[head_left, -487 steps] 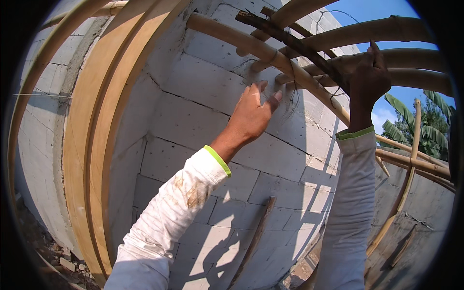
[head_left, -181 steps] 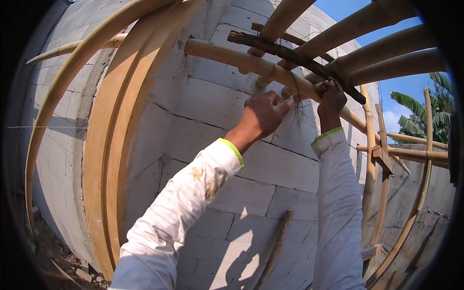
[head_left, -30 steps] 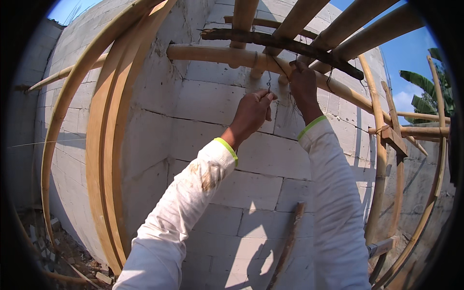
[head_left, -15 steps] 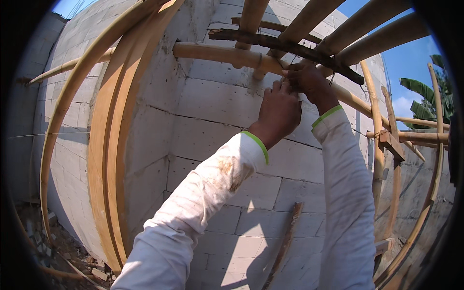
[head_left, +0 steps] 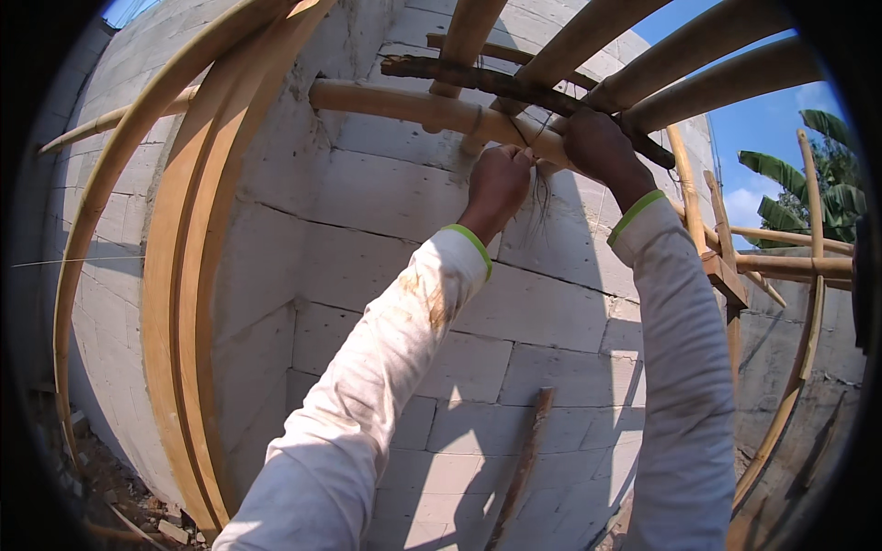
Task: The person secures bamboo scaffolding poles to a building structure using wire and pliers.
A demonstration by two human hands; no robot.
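Note:
Thin dark wire [head_left: 542, 190] loops around a horizontal bamboo pole [head_left: 395, 103], and its loose strands hang below. My left hand [head_left: 499, 186] is closed in a pinch on the wire, just under the pole. Higher and to the right, my right hand [head_left: 603, 152] is closed against the pole and a dark, rough wooden stick [head_left: 478, 78]; its fingertips are hidden, so what it grips cannot be made out. Several sloping bamboo poles [head_left: 634, 37] cross above the horizontal one, with the dark stick lying along them.
A pale block wall [head_left: 386, 211] stands close behind the pole. Tall timber boards [head_left: 188, 275] and a curved bamboo pole [head_left: 101, 193] rise on the left. A narrow wooden strip [head_left: 524, 459] leans below. Bamboo uprights with a wooden block [head_left: 726, 280] stand to the right.
My hands have moved apart: the right has gone up and right to the dark stick, the left slightly down and left. The hanging wire strands now show between them. The view has shifted slightly.

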